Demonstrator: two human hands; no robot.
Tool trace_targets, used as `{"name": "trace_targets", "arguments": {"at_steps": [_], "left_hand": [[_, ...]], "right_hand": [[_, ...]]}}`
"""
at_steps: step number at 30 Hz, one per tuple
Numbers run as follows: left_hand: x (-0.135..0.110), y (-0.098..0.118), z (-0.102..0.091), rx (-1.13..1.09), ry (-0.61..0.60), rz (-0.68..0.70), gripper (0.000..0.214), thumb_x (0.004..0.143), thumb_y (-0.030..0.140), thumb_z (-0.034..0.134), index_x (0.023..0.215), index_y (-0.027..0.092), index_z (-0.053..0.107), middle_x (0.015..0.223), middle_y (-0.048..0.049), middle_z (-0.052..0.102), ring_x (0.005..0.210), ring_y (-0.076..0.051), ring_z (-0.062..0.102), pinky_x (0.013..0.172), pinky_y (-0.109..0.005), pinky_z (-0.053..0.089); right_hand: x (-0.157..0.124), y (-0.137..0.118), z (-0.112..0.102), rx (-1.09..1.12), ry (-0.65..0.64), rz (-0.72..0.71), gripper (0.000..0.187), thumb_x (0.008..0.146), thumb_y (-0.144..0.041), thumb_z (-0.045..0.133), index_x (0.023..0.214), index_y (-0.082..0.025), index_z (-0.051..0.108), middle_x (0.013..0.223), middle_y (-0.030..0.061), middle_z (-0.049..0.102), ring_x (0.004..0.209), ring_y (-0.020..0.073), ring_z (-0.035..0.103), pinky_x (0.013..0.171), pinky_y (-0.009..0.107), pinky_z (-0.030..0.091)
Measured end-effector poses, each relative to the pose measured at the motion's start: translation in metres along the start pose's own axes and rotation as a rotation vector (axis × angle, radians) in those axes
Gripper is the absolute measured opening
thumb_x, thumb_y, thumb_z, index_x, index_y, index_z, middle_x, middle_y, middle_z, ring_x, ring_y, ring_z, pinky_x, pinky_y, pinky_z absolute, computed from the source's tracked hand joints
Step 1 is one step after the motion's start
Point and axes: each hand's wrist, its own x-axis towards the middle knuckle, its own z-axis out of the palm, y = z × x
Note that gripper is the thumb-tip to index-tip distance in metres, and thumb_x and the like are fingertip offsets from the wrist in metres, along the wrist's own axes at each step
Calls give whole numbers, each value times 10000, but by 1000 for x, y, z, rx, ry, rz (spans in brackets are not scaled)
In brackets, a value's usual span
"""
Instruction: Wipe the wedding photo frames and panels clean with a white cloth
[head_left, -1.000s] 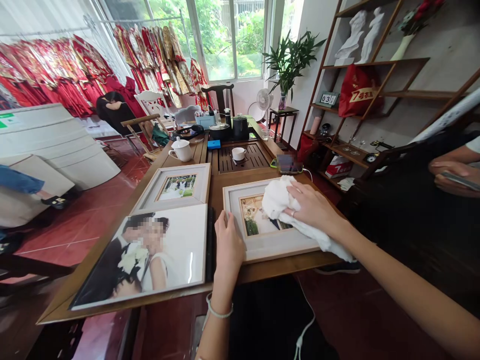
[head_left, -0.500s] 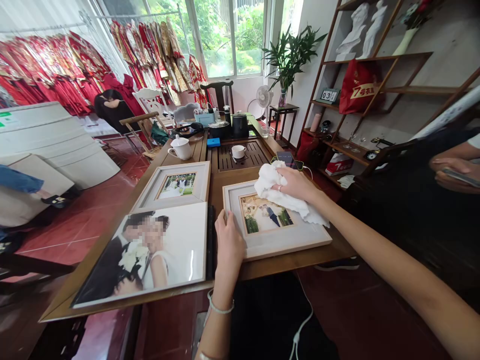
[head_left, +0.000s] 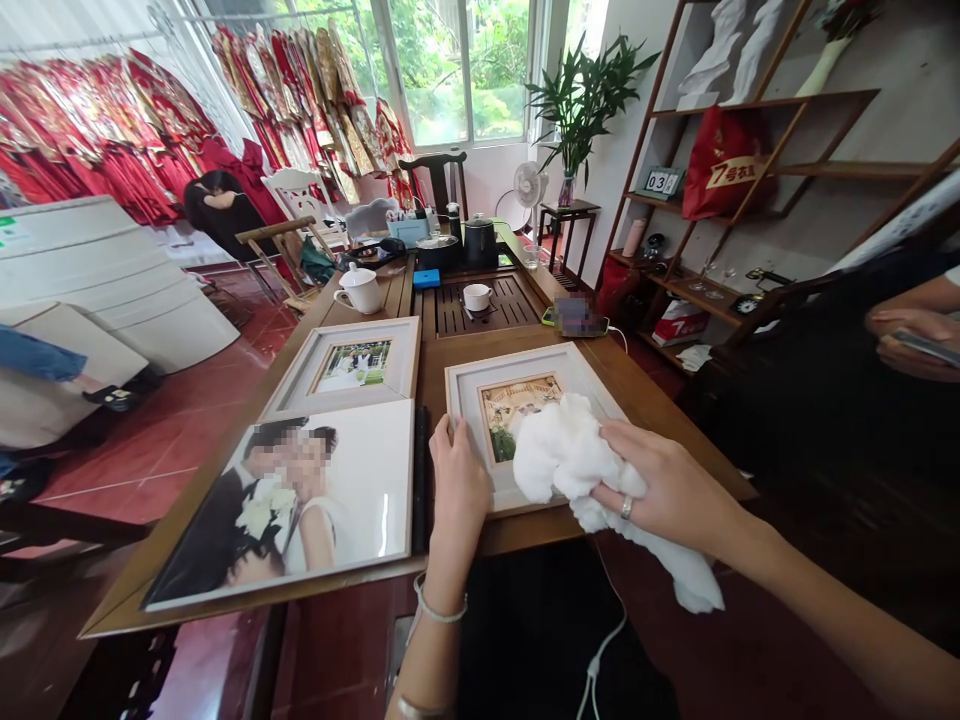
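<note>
A picture frame (head_left: 467, 398) with a pale border and a small photo lies face up at the table's near edge. My left hand (head_left: 459, 490) is closed on its left side, fingertips at the rim and thumb hidden. Bunched in my right hand (head_left: 671, 490) is a white cloth (head_left: 559, 450), which covers the lower right of the photo and hangs past the near edge. To the left lie a large framed couple photo (head_left: 352, 480) and, behind it, a smaller framed photo (head_left: 300, 375).
A white lidded mug (head_left: 360, 290), a small white cup (head_left: 477, 297) on a slatted tea tray (head_left: 517, 312) and a phone (head_left: 576, 318) with a cable stand farther back on the table (head_left: 637, 380). At the right edge, another person's hands (head_left: 915, 330) hold a phone.
My right hand has brought the cloth from the frame's upper right toward me, to its lower right. The upper right corner is uncovered now. My left hand stays on the frame's left side.
</note>
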Motion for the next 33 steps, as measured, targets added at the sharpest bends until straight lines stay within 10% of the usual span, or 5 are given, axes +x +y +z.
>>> {"name": "trace_targets", "arguments": {"at_steps": [14, 24, 33], "left_hand": [[1, 0, -2, 37, -41, 15, 506, 788, -28, 372, 1249, 60, 560, 1405, -254, 430, 1389, -352, 365, 1125, -540, 364], [0, 0, -1, 25, -21, 25, 487, 786, -26, 379, 1225, 72, 566, 1377, -238, 452, 1367, -338, 393, 1118, -524, 373], [-2, -1, 2, -55, 22, 23, 468, 791, -15, 400, 1205, 125, 567, 1368, -211, 468, 1368, -325, 391, 1112, -551, 368]], "right_hand": [[73, 45, 18, -392, -15, 124, 405, 876, -349, 537, 1226, -147, 564, 1176, 141, 638, 980, 315, 581, 807, 419, 479], [165, 69, 42, -166, -57, 203, 571, 873, -395, 556, 1369, -127, 464, 1308, 176, 587, 1153, 335, 558, 937, 419, 441], [109, 18, 41, 130, -322, -196, 480, 874, -429, 585, 1254, -135, 576, 1212, 165, 643, 1112, 302, 599, 941, 440, 463]]}}
